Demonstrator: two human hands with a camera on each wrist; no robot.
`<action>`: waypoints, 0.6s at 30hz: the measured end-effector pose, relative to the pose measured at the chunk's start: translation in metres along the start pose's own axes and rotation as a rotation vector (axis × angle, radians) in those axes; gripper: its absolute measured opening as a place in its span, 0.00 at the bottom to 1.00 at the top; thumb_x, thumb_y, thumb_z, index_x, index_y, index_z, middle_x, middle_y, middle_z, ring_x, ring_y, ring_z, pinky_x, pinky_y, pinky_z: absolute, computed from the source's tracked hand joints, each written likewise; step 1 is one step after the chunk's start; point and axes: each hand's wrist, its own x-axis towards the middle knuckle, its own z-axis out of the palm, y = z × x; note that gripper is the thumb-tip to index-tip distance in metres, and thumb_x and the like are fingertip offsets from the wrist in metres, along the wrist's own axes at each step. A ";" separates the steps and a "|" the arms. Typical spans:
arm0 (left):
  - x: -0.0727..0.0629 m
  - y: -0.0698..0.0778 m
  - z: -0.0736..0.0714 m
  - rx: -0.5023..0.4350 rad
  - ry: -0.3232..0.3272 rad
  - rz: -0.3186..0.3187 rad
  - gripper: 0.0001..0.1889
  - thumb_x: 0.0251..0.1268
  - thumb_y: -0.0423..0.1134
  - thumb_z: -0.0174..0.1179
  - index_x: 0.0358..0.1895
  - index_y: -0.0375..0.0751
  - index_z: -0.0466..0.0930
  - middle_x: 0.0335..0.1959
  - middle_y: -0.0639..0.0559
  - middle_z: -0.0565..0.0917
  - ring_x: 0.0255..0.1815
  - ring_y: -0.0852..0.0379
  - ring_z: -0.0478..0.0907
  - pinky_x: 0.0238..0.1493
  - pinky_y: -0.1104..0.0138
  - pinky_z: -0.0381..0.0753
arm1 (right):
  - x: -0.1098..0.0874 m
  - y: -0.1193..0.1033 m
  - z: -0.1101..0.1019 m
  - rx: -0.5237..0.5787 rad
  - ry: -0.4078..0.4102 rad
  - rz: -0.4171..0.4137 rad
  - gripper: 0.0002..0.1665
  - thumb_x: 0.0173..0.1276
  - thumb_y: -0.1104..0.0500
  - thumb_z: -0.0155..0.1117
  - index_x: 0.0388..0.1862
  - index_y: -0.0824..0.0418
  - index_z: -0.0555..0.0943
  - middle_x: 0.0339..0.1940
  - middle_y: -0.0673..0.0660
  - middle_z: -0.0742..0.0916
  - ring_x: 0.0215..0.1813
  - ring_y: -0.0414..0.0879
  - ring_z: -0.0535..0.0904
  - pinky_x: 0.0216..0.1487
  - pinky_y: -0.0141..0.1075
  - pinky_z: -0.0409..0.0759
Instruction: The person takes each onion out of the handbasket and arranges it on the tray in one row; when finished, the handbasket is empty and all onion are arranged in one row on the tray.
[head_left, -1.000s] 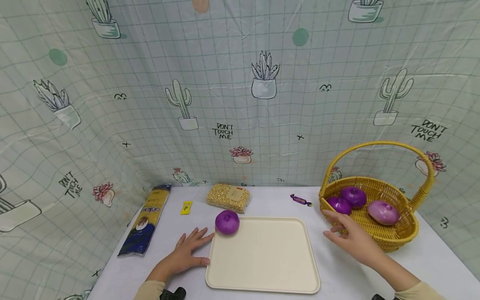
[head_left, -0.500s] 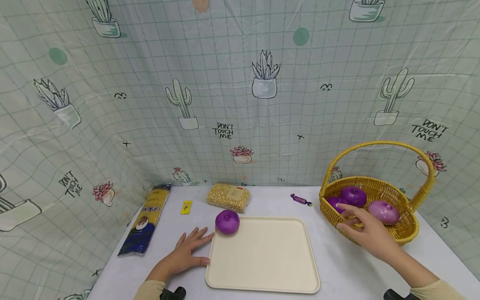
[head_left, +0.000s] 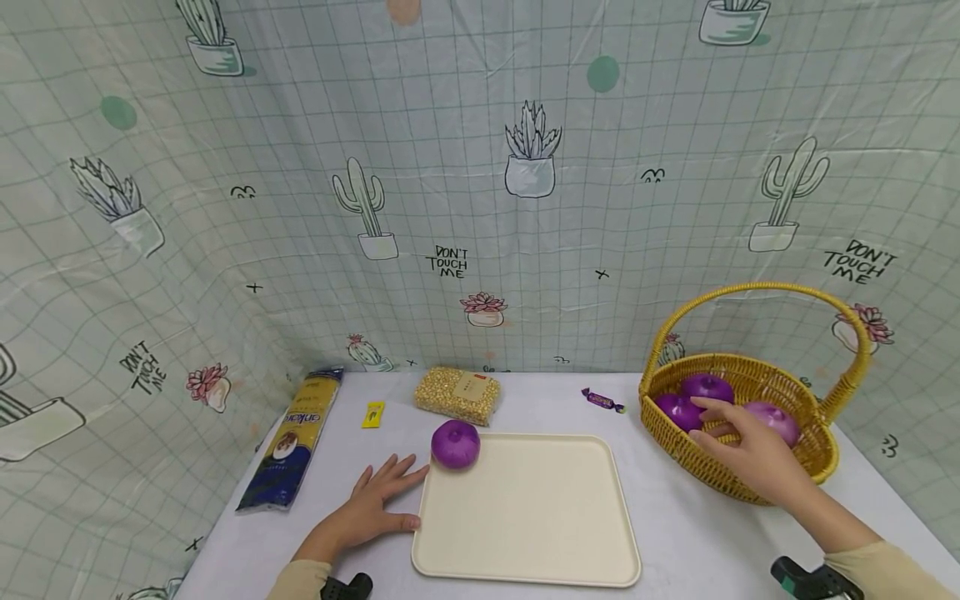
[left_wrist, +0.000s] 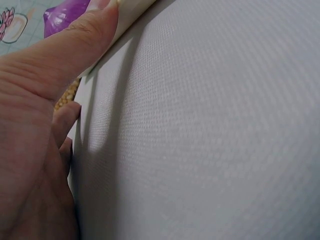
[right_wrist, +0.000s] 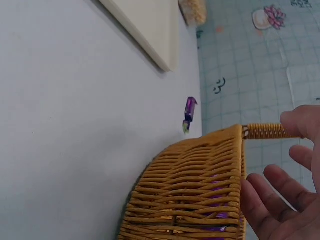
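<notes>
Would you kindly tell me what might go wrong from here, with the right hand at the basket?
The two darker onions in the basket sit close together, so the right hand might jostle one while reaching for the other. A lifted onion could also catch on the basket's rim. The purple onion at the tray's far corner looks round, so it might roll if the left hand nudged the tray.

The right hand has advanced rightward, from the left rim of the basket to above its interior at frame right. It now partly covers the pale purple onion, previously unobstructed.
</notes>
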 end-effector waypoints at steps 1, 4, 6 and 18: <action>0.000 0.000 0.000 -0.001 0.000 -0.001 0.43 0.58 0.54 0.72 0.76 0.43 0.67 0.80 0.33 0.57 0.80 0.25 0.41 0.73 0.31 0.25 | 0.001 0.001 0.000 -0.001 -0.002 0.000 0.35 0.76 0.49 0.64 0.74 0.64 0.70 0.60 0.71 0.81 0.52 0.62 0.84 0.38 0.32 0.84; 0.000 0.000 0.000 -0.005 -0.003 -0.007 0.43 0.59 0.54 0.72 0.76 0.43 0.67 0.80 0.34 0.57 0.80 0.25 0.41 0.73 0.31 0.24 | 0.004 0.004 0.001 -0.004 -0.003 -0.002 0.34 0.76 0.49 0.64 0.73 0.65 0.70 0.60 0.72 0.81 0.52 0.63 0.84 0.39 0.38 0.87; -0.001 0.000 0.000 -0.006 -0.003 -0.011 0.43 0.59 0.54 0.72 0.76 0.43 0.67 0.80 0.34 0.57 0.80 0.25 0.41 0.73 0.31 0.24 | 0.006 0.006 0.001 -0.006 -0.004 0.001 0.34 0.76 0.49 0.64 0.73 0.65 0.70 0.60 0.72 0.81 0.52 0.64 0.83 0.40 0.44 0.88; 0.000 0.001 -0.001 -0.006 -0.005 -0.008 0.43 0.59 0.54 0.71 0.76 0.44 0.67 0.80 0.34 0.57 0.80 0.25 0.41 0.73 0.31 0.24 | 0.019 0.017 0.008 -0.042 -0.011 0.054 0.36 0.77 0.45 0.61 0.74 0.66 0.69 0.63 0.75 0.77 0.60 0.70 0.75 0.54 0.67 0.78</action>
